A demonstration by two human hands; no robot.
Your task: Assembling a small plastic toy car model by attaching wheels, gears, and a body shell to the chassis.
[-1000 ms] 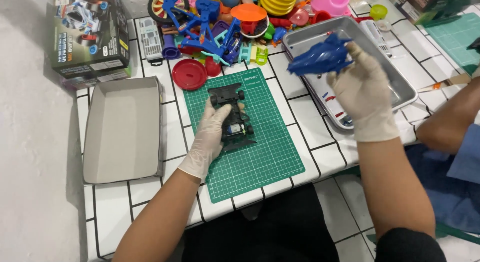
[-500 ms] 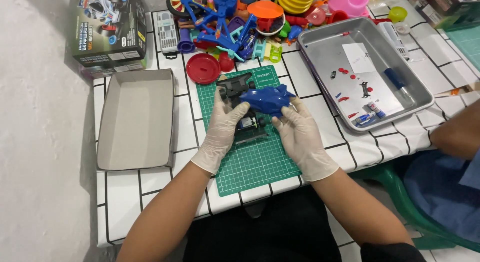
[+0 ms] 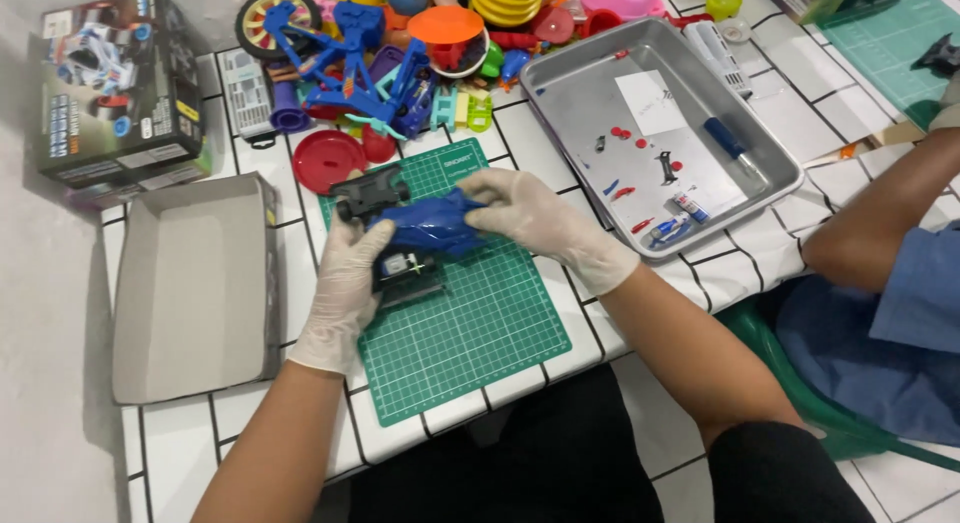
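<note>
Two gloved hands: left hand [image 3: 345,288] and right hand [image 3: 530,218] both clasp blue car shell [image 3: 430,225] | white tiled table [image 3: 170,453], green cutting mat [image 3: 470,333] | steel tray [image 3: 570,113], grey box lid [image 3: 190,283], toy pile [image 3: 400,53] near.

White tiled table [image 3: 240,403] carries a green mat [image 3: 470,353] near, grey box tray [image 3: 190,283] left, metal tray [image 3: 570,93] right, toys [image 3: 400,53] far.
</note>
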